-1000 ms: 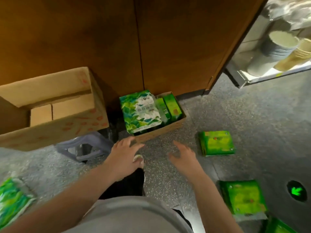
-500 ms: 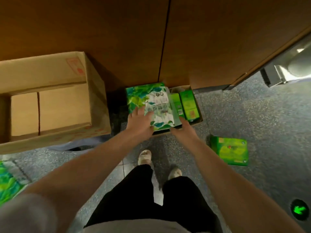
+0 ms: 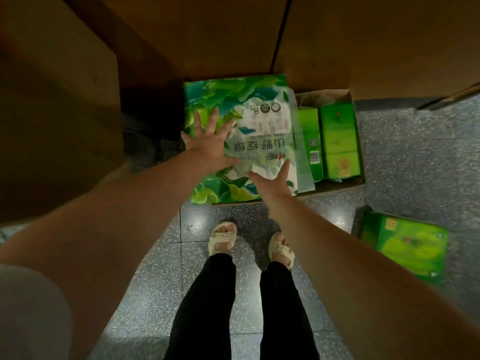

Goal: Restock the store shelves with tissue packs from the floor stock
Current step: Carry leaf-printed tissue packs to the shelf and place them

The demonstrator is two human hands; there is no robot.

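Note:
A large green and white leaf-printed tissue pack (image 3: 249, 113) lies on top of a low cardboard box (image 3: 337, 187) against the wooden cabinet. My left hand (image 3: 207, 141) lies flat on the pack's left part, fingers spread and straight. My right hand (image 3: 270, 181) touches the pack's near edge with straight fingers. Smaller bright green tissue packs (image 3: 337, 141) stand in the right half of the same box. Another green pack (image 3: 405, 242) lies on the floor to the right.
A big cardboard box (image 3: 57, 105) fills the left side, close to my left arm. Wooden cabinet doors (image 3: 233, 35) close off the back. My two feet in light sandals (image 3: 223, 237) stand on the speckled grey floor just before the low box.
My view has dropped closer to the low box. Both hands moved forward from above the floor onto the large pack, the left now flat on its top.

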